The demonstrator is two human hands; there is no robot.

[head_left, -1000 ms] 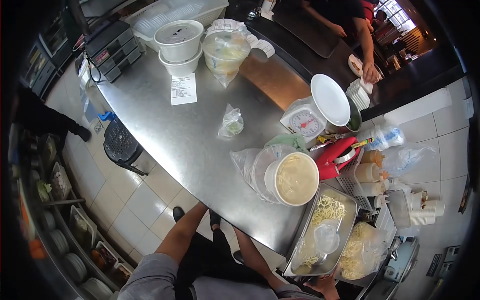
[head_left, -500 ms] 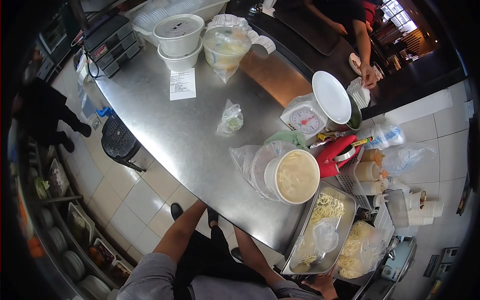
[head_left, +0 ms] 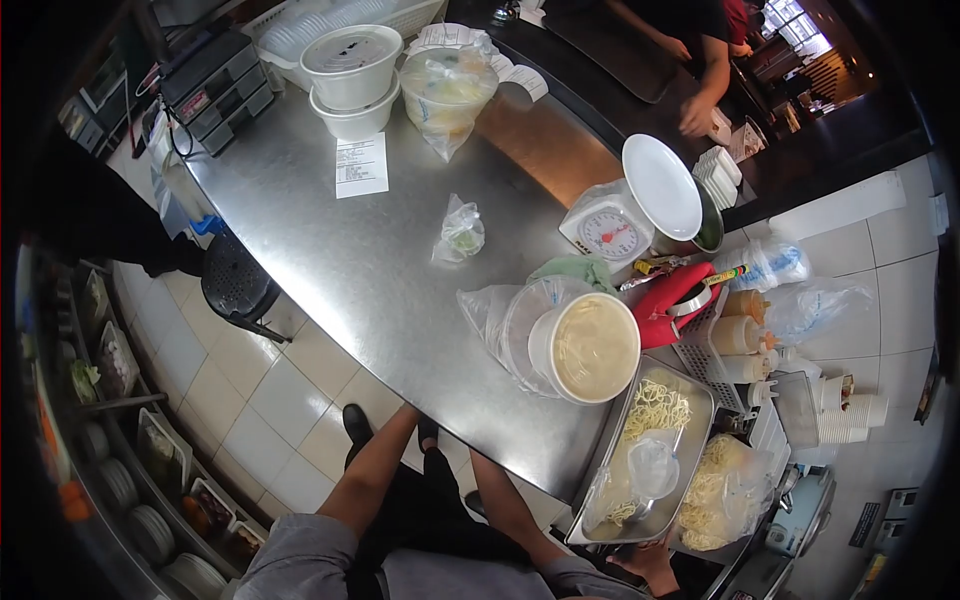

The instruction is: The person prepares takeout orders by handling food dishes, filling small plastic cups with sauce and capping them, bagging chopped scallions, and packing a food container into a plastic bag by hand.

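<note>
Both my forearms reach down to the front edge of the steel table [head_left: 300, 270], and both my hands are hidden below it. Nearest to them on the tabletop is a white round tub [head_left: 597, 348] of pale soup, its top covered, standing in a spread-out clear plastic bag [head_left: 490, 322]. Farther back lies a small knotted bag [head_left: 461, 232] with something green inside. To the right, a metal tray [head_left: 690, 425] holds yellow noodles [head_left: 658, 408] and a clear round plastic piece. A bag of noodles [head_left: 722, 490] sits beside it.
Stacked white tubs [head_left: 350, 75], a filled bag [head_left: 447, 95] and a receipt [head_left: 361, 165] stand at the back. A dial scale [head_left: 607, 232], white plate [head_left: 662, 187] and sauce bottles [head_left: 738, 336] are right. A black stool [head_left: 238, 280] stands left. A co-worker's hand [head_left: 697, 115] is across the counter.
The co-worker's hand across the counter has moved up and left, away from the white stack. At left, a person's dark-clothed leg has come closer to the stool. My arms barely moved.
</note>
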